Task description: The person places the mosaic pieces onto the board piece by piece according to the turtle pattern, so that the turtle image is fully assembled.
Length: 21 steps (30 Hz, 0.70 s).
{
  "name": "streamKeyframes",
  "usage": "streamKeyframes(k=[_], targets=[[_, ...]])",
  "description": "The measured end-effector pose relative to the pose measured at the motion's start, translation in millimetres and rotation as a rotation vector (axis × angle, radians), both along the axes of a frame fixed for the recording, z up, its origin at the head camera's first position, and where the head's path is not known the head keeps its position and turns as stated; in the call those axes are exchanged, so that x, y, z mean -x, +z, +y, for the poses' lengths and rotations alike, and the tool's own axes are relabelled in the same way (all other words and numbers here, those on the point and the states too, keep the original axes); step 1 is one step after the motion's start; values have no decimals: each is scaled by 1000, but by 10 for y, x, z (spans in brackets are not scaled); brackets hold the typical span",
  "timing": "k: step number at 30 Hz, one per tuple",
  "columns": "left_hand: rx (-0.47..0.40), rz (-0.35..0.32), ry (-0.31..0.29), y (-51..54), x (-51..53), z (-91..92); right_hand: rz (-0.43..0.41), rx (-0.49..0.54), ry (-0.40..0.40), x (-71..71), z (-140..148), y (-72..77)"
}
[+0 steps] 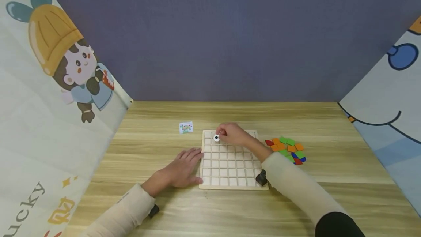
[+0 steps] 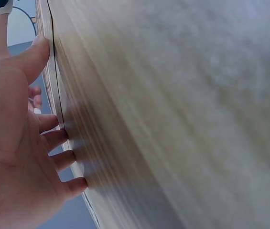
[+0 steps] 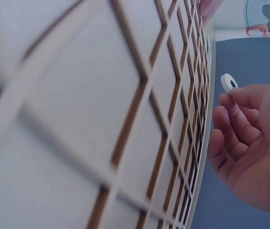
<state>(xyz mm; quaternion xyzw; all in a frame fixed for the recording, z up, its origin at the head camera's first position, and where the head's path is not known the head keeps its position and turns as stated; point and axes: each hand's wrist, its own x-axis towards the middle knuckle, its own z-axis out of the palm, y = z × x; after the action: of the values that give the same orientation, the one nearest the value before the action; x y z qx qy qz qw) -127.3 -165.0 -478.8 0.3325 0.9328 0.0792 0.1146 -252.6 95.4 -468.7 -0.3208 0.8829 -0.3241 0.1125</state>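
White disc (image 1: 216, 138) in pinch of right grip (image 1: 231, 134) above compartmented board (image 1: 223, 172), left grip (image 1: 182, 168) spread along board's edge

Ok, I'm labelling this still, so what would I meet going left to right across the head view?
Cartoon figure → left hand → disc → right hand → tiles → blue wall shape.

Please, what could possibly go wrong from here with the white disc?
The right hand pinches the white disc near its edge, so it might slip. Held above the grid board, the disc could land askew. The right sleeve appears close to the loose coloured pieces and may brush them.
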Motion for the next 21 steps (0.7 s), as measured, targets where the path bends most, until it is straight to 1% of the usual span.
streamKeyframes(k=[8,14,21], targets=[[13,-11,-1,-15,11,15,-53,-17,-15,-44,-198,-19],[29,-1,10,2,6,12,-44,-41,-21,-38,-329,-45],[14,19,-1,15,-13,-12,-48,-72,-38,-49,-413,-10]])
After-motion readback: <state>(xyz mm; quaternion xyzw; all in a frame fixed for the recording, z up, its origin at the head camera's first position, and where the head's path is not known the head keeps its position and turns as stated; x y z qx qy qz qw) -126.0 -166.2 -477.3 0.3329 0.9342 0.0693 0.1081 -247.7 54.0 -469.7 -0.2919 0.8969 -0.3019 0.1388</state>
